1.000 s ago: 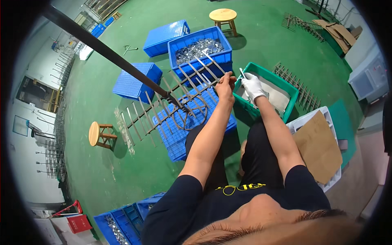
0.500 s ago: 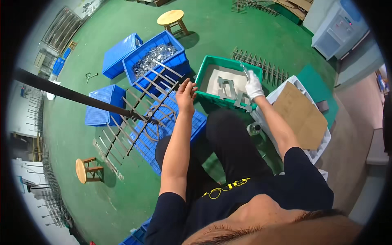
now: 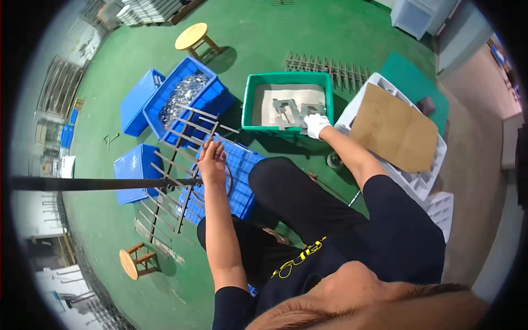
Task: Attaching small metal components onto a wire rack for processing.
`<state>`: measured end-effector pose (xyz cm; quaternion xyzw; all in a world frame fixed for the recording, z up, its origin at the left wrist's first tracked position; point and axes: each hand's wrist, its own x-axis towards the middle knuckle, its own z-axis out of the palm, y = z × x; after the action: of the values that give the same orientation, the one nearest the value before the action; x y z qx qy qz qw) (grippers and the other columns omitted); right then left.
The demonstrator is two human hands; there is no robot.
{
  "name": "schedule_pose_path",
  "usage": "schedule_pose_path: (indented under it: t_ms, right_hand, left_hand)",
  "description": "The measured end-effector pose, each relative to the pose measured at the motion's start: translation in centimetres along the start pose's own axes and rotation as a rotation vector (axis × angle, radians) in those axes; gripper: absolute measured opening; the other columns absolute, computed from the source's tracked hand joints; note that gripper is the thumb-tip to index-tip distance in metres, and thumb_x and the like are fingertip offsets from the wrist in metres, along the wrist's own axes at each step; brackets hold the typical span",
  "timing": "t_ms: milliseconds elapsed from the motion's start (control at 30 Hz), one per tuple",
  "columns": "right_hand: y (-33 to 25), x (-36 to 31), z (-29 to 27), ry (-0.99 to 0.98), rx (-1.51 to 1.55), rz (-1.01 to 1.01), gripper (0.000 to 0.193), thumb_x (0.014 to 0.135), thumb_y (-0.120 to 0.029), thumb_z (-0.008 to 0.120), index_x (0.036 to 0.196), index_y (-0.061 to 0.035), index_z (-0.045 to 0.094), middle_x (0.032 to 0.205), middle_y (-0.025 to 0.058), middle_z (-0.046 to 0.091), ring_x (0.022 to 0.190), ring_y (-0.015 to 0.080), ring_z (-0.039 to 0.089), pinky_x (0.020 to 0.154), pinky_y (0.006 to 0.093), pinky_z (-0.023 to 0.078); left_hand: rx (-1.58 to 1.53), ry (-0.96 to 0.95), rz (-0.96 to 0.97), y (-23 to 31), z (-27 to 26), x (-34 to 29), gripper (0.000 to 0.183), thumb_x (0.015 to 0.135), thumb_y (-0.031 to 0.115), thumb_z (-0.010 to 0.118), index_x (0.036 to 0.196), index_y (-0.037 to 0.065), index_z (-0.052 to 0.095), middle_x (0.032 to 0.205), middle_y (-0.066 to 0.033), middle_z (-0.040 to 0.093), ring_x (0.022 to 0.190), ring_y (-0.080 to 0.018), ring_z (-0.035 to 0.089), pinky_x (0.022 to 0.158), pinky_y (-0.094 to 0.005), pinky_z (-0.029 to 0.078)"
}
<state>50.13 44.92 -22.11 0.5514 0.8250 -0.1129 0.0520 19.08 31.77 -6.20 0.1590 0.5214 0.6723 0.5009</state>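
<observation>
My left hand [image 3: 212, 163], bare, is raised beside the near right end of a metal rack [image 3: 175, 160] with rows of thin prongs. Its fingers are curled in; whether anything small sits between them I cannot make out. On my right hand [image 3: 317, 126] is a white glove. This hand is at the near right rim of a green bin [image 3: 287, 130], closed on a flat grey metal bracket [image 3: 311, 109] with cut-outs. A similar metal bracket [image 3: 286, 113] lies to its left, over the pale material filling the bin.
A dark pole [image 3: 99, 183] reaches in from the left to the rack. Behind the rack stands a blue crate [image 3: 212, 96] of small metal parts. Cardboard [image 3: 393, 129] lies on a white tray at right. Wooden stools [image 3: 191, 36] and a clear bottle [image 3: 334, 160] stand on the floor.
My right hand has come down from above the bin to its near rim and brackets; the thin metal piece it held up no longer shows. My view has shifted, and the left hand remains near the rack.
</observation>
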Motion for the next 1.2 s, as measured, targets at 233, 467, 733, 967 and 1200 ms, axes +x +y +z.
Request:
schedule_pose_path:
  t_ms: [233, 467, 733, 967, 1200]
  right_hand:
    - [-1.6, -4.6, 0.0, 0.497, 0.205, -0.078, 0.018, 0.07, -0.012, 0.05, 0.085, -0.0082, 0.058, 0.08, 0.0131, 0.058, 0.075, 0.0335, 0.055, 0.068, 0.0407, 0.045]
    - [-1.4, -20.7, 8.1, -0.021, 0.239, -0.156, 0.017, 0.072, -0.017, 0.05, 0.083, -0.0093, 0.061, 0.08, 0.0131, 0.059, 0.073, 0.0352, 0.057, 0.064, 0.0417, 0.047]
    - [5.7, -27.9, 15.0, -0.379, -0.093, 0.099, 0.018, 0.072, -0.013, 0.051, 0.082, -0.0051, 0.064, 0.084, 0.0133, 0.064, 0.071, 0.0285, 0.061, 0.06, 0.0417, 0.048]
    - [5.7, -25.4, 18.6, -0.405, 0.001, 0.212, 0.02, 0.07, -0.013, 0.051, 0.078, -0.0013, 0.066, 0.075, 0.016, 0.063, 0.063, 0.0299, 0.06, 0.056, 0.043, 0.046]
    - [2.7, -25.2, 17.4, -0.357, -0.086, 0.067, 0.018, 0.07, -0.012, 0.05, 0.069, -0.0046, 0.067, 0.068, 0.0139, 0.063, 0.062, 0.0298, 0.059, 0.055, 0.0398, 0.045]
  left_hand:
    - [0.03, 0.067, 0.023, 0.9, 0.2, -0.7, 0.03, 0.084, 0.016, 0.06, 0.112, 0.006, 0.056, 0.087, -0.0073, 0.063, 0.077, -0.0152, 0.059, 0.065, -0.0247, 0.043]
    - [-0.061, 0.132, 0.046, 1.4, -1.4, -3.0, 0.033, 0.082, 0.014, 0.061, 0.114, 0.007, 0.054, 0.091, -0.0078, 0.062, 0.079, -0.016, 0.058, 0.066, -0.0251, 0.042]
    - [0.029, 0.196, 0.076, 0.7, -5.7, -3.4, 0.03, 0.082, 0.014, 0.06, 0.11, 0.008, 0.053, 0.091, -0.0081, 0.061, 0.077, -0.0169, 0.058, 0.063, -0.025, 0.042]
    - [0.031, 0.442, 0.048, 0.0, -14.6, -2.8, 0.013, 0.082, 0.014, 0.056, 0.094, 0.009, 0.055, 0.082, -0.0053, 0.059, 0.07, -0.0165, 0.057, 0.056, -0.0253, 0.04]
    - [0.13, 0.551, 0.097, -0.5, -20.9, -5.1, 0.01, 0.079, 0.02, 0.057, 0.082, 0.01, 0.056, 0.073, -0.0044, 0.057, 0.066, -0.0172, 0.056, 0.051, -0.0276, 0.039]
